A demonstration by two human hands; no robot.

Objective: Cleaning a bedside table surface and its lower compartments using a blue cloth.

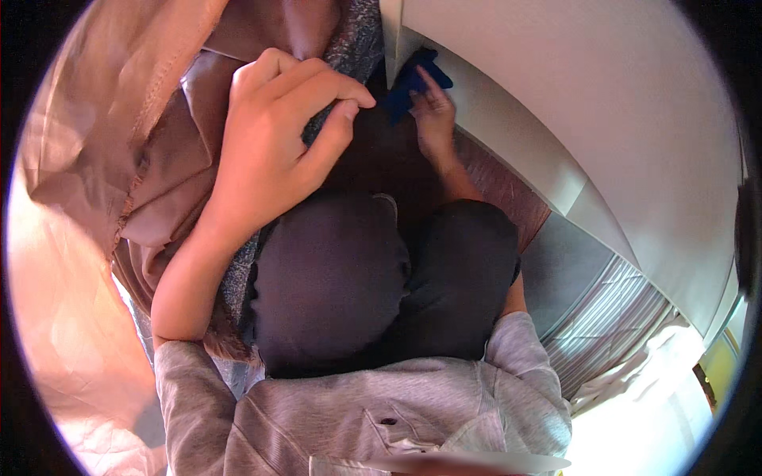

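Note:
My right hand reaches down past my knees, low beside a white panel. A dark blue cloth is bunched under its fingers, with the index finger stretched over it; the cloth lies against the panel's lower edge. Raised in front of my left knee, my left hand has its fingers curled and the thumb close to the index fingertip. Nothing shows in it. The undersides of its other fingers are hidden.
Large white furniture curves along the right. Brown fabric hangs at the left beside a speckled blue-grey textile. My bent knees fill the middle. Dark reddish-brown floor, a grey surface and striped fabric show at the right.

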